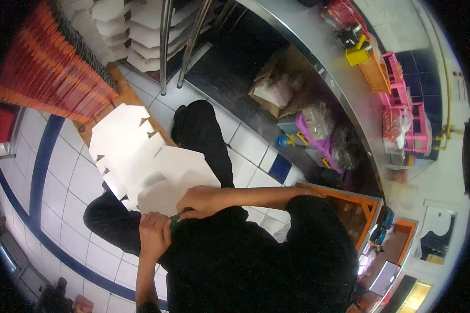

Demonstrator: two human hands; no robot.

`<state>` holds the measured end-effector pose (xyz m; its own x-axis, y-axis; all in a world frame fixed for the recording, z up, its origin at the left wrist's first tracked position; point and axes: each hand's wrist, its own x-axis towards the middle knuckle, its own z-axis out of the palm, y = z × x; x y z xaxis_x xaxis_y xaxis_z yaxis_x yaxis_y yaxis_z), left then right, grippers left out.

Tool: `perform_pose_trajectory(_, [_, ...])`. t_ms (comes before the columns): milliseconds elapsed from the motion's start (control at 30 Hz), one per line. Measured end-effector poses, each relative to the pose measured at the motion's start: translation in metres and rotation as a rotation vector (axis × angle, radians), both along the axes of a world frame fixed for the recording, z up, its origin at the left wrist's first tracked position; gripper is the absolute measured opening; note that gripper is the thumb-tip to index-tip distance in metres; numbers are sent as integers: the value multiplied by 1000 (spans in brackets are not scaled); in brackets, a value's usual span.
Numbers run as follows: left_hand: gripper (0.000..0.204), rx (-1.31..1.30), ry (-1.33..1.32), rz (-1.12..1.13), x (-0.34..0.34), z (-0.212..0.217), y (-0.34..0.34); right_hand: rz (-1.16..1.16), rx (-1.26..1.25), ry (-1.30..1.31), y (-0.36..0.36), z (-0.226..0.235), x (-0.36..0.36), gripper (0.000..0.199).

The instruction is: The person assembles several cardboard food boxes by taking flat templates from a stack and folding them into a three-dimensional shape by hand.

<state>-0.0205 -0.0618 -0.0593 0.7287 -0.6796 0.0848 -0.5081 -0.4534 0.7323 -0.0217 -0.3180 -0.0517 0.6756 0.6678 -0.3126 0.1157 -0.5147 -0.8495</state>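
Observation:
A white cardboard box blank (125,141), creased across its middle with slotted corners, lies unfolded over my lap. Its far half reaches the wooden board in front of me. My left hand (155,235) is closed at the near edge of the cardboard, knuckles up. Beside it, my right hand (201,202) is closed at the same edge, with the forearm coming across from the right. A small dark greenish thing (175,218) shows between the two hands; I cannot make out what it is. The fingertips of both hands are partly hidden.
Stacked white box blanks (159,34) stand at the far left, beside an orange-red stack (57,68). A steel table (318,47) with metal legs runs along the right. Under it are an open carton (282,83) and bagged goods (318,122). A wooden crate (344,203) stands right.

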Motion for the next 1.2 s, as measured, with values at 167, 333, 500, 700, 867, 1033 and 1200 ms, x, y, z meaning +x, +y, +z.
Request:
perform_pose_trajectory(167, [9,55,-22,196,5,4,15,-120,-60,-129,-22,-9,-12,15])
perform_pose_trajectory(333, [10,38,-19,61,6,27,-5,-84,-134,-233,1,11,5,16])
perform_pose_trajectory(500, [10,89,-89,-2,14,43,-21,25,-191,-291,26,40,20,13])
perform_pose_trajectory(700, [10,153,-330,286,50,102,-17,-7,-52,-784,41,91,71,31])
perform_pose_trajectory(867, [21,133,-385,358,100,217,14,-3,-49,-1336,41,155,139,32])
perform_pose_trajectory(1033, [25,182,-421,124,168,316,89,-91,207,-1875,49,258,236,39])
perform_pose_trajectory(1200, [16,154,-911,297,229,408,58,-618,-19,-1431,36,344,339,58])
